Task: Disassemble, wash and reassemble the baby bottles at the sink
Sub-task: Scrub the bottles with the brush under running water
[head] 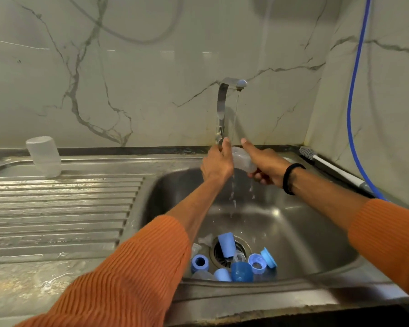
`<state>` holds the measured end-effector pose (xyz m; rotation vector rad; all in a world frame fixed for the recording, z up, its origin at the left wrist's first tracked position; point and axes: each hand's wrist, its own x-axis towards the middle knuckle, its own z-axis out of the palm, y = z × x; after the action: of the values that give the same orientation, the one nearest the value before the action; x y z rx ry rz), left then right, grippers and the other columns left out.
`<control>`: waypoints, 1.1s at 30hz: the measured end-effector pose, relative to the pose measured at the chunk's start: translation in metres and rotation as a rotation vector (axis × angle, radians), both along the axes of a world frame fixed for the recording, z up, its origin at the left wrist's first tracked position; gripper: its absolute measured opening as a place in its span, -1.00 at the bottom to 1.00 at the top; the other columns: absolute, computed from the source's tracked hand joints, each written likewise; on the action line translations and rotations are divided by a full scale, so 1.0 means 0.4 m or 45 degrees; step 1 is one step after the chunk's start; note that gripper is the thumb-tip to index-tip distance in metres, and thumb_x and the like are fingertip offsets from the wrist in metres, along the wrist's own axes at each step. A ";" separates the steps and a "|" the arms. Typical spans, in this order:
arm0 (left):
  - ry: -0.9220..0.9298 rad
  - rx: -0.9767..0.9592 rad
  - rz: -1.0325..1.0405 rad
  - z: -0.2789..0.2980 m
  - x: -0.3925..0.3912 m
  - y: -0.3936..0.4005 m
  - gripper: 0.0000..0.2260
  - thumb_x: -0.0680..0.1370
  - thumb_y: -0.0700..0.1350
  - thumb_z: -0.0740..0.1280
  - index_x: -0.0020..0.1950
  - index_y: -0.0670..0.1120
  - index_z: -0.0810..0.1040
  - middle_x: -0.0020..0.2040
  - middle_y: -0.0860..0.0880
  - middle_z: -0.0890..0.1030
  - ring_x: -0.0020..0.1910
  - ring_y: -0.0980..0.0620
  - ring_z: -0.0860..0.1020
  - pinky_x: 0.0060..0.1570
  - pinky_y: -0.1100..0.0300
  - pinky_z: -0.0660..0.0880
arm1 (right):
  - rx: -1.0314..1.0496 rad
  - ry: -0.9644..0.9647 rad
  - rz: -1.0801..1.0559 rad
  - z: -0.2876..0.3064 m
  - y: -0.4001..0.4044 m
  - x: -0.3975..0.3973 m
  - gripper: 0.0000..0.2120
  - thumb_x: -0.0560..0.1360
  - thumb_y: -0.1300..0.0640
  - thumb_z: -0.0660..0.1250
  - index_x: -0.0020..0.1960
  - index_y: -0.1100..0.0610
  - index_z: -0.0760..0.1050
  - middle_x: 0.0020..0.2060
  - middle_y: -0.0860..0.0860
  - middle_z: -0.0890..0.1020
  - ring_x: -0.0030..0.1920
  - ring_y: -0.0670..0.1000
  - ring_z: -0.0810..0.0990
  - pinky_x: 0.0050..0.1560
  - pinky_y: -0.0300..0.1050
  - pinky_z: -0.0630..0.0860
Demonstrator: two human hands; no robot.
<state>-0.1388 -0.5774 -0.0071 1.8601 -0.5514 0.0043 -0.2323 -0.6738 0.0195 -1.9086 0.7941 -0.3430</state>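
A clear baby bottle body lies tilted under the running tap, water streaming off it into the sink. My right hand grips the bottle from the right, thumb stretched along its top. My left hand holds the bottle's left end, fingers curled round it near the tap lever. Down by the drain lie several blue parts: a cap, a screw ring, another ring, a disc, a round cap, plus clear teats.
A clear bottle body stands upside down at the back of the ribbed draining board. A white-handled bottle brush lies along the sink's right rim. A blue hose hangs down the right wall.
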 end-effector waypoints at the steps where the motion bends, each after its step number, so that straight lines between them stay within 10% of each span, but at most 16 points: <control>1: 0.038 -0.019 -0.018 0.011 0.013 -0.006 -0.50 0.68 0.28 0.10 0.10 -0.12 0.58 -0.05 -0.08 0.61 0.00 -0.11 0.60 -0.04 0.07 0.45 | 0.059 0.001 0.067 0.001 -0.010 -0.007 -0.24 0.46 -0.55 0.23 0.09 0.16 0.64 -0.29 0.06 0.72 -0.46 -0.06 0.55 -0.44 -0.20 0.51; 7: 0.211 -0.142 -0.139 0.064 0.017 -0.009 -0.59 0.48 0.24 0.50 0.11 -0.07 0.74 -0.04 -0.08 0.74 0.01 -0.09 0.71 0.10 -0.03 0.66 | 0.068 -0.074 0.214 -0.008 -0.043 -0.028 -0.33 0.29 -0.36 0.57 0.19 0.10 0.66 -0.04 0.05 0.77 0.01 0.07 0.75 0.02 -0.02 0.71; 14: -0.024 -0.117 -0.218 0.073 -0.012 0.077 -0.80 0.67 -0.09 0.30 0.00 -0.07 0.72 -0.02 -0.19 0.71 0.00 -0.14 0.67 0.13 -0.19 0.61 | -0.230 -0.192 0.281 0.016 0.009 -0.021 -0.25 0.46 0.06 0.59 0.55 0.11 0.35 0.33 0.08 0.58 0.22 0.10 0.63 0.11 0.09 0.69; 18: -0.190 0.114 -0.293 0.103 -0.029 0.143 -0.67 0.63 -0.24 0.29 0.39 -0.11 0.58 0.26 -0.13 0.65 0.21 -0.08 0.62 0.30 -0.04 0.55 | -0.431 -0.226 0.304 0.032 0.047 -0.029 -0.38 0.47 0.03 0.58 0.46 0.08 0.44 0.25 -0.01 0.64 0.16 0.01 0.64 0.22 0.06 0.61; 27: -0.411 0.754 -0.358 0.093 -0.074 0.330 -0.57 0.58 -0.24 0.38 0.45 -0.08 0.52 0.30 -0.13 0.63 0.25 -0.07 0.61 0.30 0.05 0.53 | -1.725 0.333 0.593 0.056 0.139 -0.065 -0.41 0.48 0.13 0.53 0.45 -0.09 0.46 0.29 0.08 0.37 0.25 0.13 0.39 0.17 -0.02 0.47; 33: -0.347 0.660 -0.329 0.097 -0.051 0.460 -0.55 0.52 -0.08 0.53 0.39 -0.06 0.57 0.14 -0.09 0.69 0.10 -0.01 0.65 0.16 0.18 0.53 | -1.703 0.329 0.774 0.091 0.248 -0.041 -0.46 0.38 0.14 0.60 0.23 0.02 0.39 0.12 0.04 0.57 0.13 0.10 0.46 -0.16 -0.16 0.38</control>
<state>-0.1593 -0.3933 0.0317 2.2906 -1.0578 -0.0631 -0.2488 -0.5747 0.0560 -3.3582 -0.0164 -0.2477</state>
